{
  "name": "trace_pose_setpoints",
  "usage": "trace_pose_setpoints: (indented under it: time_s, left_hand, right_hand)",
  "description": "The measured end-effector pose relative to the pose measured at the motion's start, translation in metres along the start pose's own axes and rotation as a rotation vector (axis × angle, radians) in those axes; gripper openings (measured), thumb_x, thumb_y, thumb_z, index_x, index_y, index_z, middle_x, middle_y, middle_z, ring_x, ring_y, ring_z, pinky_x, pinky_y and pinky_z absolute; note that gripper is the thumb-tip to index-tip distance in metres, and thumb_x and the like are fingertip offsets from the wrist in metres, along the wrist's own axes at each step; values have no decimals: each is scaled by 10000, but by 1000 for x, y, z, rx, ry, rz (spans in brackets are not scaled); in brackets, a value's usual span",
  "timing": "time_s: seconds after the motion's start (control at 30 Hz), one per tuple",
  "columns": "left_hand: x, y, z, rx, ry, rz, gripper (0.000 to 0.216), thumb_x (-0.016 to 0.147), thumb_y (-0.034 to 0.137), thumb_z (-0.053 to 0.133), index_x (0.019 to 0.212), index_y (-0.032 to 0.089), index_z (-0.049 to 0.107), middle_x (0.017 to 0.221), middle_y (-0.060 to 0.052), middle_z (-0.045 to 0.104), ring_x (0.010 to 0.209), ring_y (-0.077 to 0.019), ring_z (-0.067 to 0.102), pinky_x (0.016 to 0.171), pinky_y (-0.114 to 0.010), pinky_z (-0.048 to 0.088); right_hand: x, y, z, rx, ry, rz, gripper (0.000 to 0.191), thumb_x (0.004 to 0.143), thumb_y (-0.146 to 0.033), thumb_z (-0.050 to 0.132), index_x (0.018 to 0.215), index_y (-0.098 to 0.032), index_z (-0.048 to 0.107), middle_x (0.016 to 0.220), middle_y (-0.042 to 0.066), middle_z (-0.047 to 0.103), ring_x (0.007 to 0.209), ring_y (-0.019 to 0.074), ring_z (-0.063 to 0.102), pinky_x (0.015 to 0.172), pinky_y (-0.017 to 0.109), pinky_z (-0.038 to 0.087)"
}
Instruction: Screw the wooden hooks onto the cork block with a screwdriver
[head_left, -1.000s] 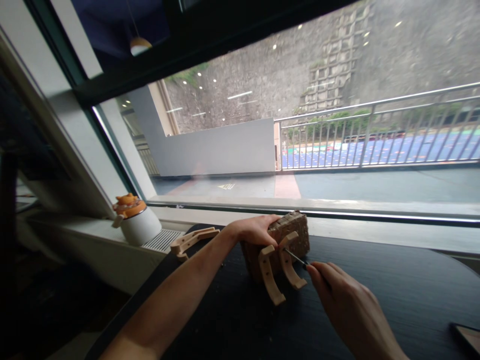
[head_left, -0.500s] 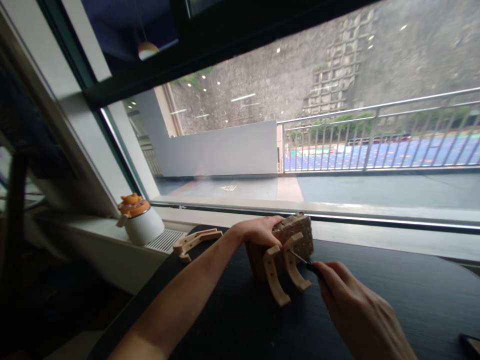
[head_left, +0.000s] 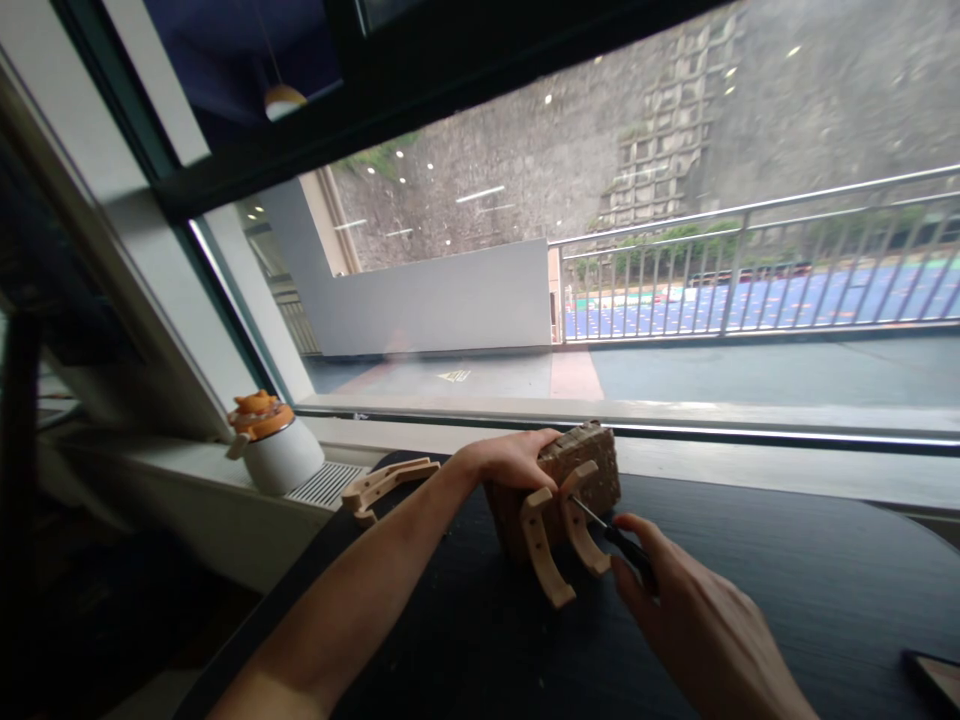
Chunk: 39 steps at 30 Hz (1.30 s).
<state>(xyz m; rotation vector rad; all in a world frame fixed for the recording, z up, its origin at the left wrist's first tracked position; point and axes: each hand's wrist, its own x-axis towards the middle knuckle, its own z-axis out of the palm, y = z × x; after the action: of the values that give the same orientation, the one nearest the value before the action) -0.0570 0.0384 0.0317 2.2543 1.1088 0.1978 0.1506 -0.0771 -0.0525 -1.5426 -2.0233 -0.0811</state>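
The left hand point(head_left: 514, 460) clasps the rough brown rectangular block point(head_left: 601, 482) on the black table point(head_left: 787, 560); the right hand point(head_left: 697, 600) grips a slim black-handled metal screwdriver point(head_left: 631, 554), its tip at the right-hand curved pale-wood bracket point(head_left: 577, 530) on the block's near side.

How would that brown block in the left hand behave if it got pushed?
The brown block probably stays stiff, as its shape looks solid and boxy. Its flat faces should make it more apt to slide or tip than roll. Its rough surface likely isn't slippery under the left hand.
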Motion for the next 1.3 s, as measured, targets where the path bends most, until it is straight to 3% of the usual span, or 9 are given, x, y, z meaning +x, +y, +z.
trace_pose_setpoints:
  time_s: [0.13,0.23,0.4,0.57,0.7,0.77,0.97,1.17,1.3]
  left_hand:
    - [1,-2,0,-6,-4,-12,763,617,237,720,1324,179,436,1251,-68,591,1070,-264,592,935,-323,462]
    - [2,-3,0,-12,8,-19,755,612,230,720,1312,179,442,1244,-67,593,1079,-265,587,939,-328,460]
    - [-1,0,1,-21,18,-10,729,622,209,711,1302,174,450,1244,-63,596,1068,-260,590,935,-312,461]
    - [0,1,1,-16,23,-16,732,621,205,711,1304,165,452,1243,-76,596,1076,-272,585,935,-323,465]
    - [1,-1,0,-25,3,-33,760,612,238,726,1315,179,444,1241,-70,595,1080,-272,589,939,-337,465]
    - [1,-1,0,-26,-1,-44,765,612,249,729,1318,189,442,1242,-67,594,1091,-273,585,950,-344,457]
    - [0,-1,0,-18,7,-48,764,617,244,728,1323,182,443,1250,-78,590,1101,-280,580,959,-355,452]
    - [1,-2,1,-37,9,-24,751,619,211,720,1316,183,443,1233,-72,602,1086,-267,589,937,-338,466]
    - [3,-4,1,-41,1,-12,759,621,205,715,1326,185,433,1240,-74,598,1098,-265,583,941,-331,463]
  right_hand:
    - [-5,5,1,-56,99,-144,231,862,-193,390,1033,-242,538,826,9,712,641,188,689,495,266,403]
    - [-5,7,3,-65,135,-187,197,898,-205,378,991,-245,547,854,12,707,657,183,690,495,266,394]
    - [1,3,4,3,42,10,240,930,-373,380,852,-267,581,605,-24,674,550,220,678,445,277,367]
    - [3,2,3,63,-98,116,352,943,-418,319,776,-292,602,624,-25,690,612,233,694,468,280,386]
    - [0,4,3,57,-55,54,234,885,-340,414,986,-297,621,811,-8,738,655,225,703,486,275,411]
    - [-1,7,2,52,-33,16,292,836,-269,454,1104,-275,570,830,-3,738,631,216,698,498,272,428]
    - [-3,12,0,-24,63,-145,244,894,-200,385,1067,-264,545,953,1,721,721,192,703,553,266,452]
    - [-2,5,2,34,70,-83,247,941,-337,365,950,-252,596,741,-9,724,598,205,693,485,282,408]
    - [2,0,1,99,-47,64,327,947,-390,315,827,-277,598,638,-19,693,607,224,694,484,286,390]
